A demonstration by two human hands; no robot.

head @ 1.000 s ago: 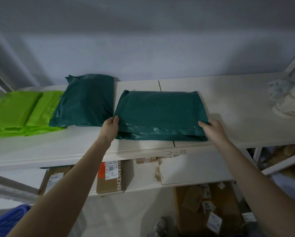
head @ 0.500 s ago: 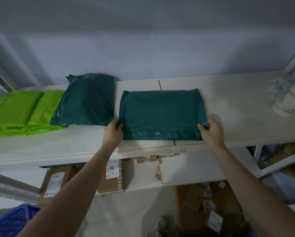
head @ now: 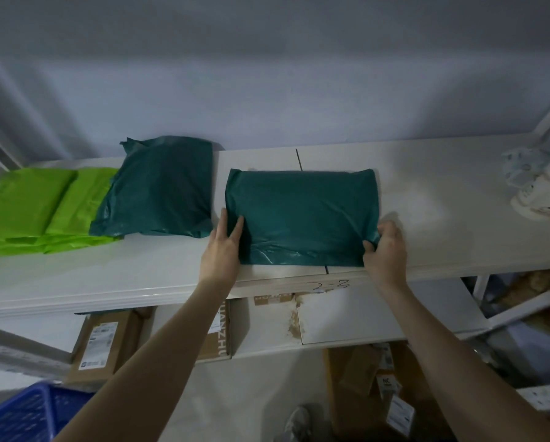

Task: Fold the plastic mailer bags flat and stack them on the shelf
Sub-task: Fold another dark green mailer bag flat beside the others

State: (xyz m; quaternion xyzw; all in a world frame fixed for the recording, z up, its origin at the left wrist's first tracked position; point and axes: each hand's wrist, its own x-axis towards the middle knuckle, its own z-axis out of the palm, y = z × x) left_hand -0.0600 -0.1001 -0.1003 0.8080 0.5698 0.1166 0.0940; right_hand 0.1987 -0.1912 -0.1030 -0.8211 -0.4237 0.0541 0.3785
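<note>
A folded dark green mailer bag [head: 302, 218] lies flat near the front edge of the white shelf [head: 139, 275]. The left hand [head: 221, 250] rests on its near left corner with straight fingers, thumb on the plastic. The right hand [head: 387, 250] pinches the near right corner, its fingertips hidden by the fold. A second dark green bag [head: 159, 193] overlaps the lime green bags [head: 21, 208], cut off at the left edge

A white shelf [head: 426, 199] carries a folded dark green mailer [head: 302, 218] near its front edge; beside it another dark green mailer [head: 159, 189] overlaps lime green mailers [head: 28, 205]; a white object [head: 541, 189] sits far right.
</note>
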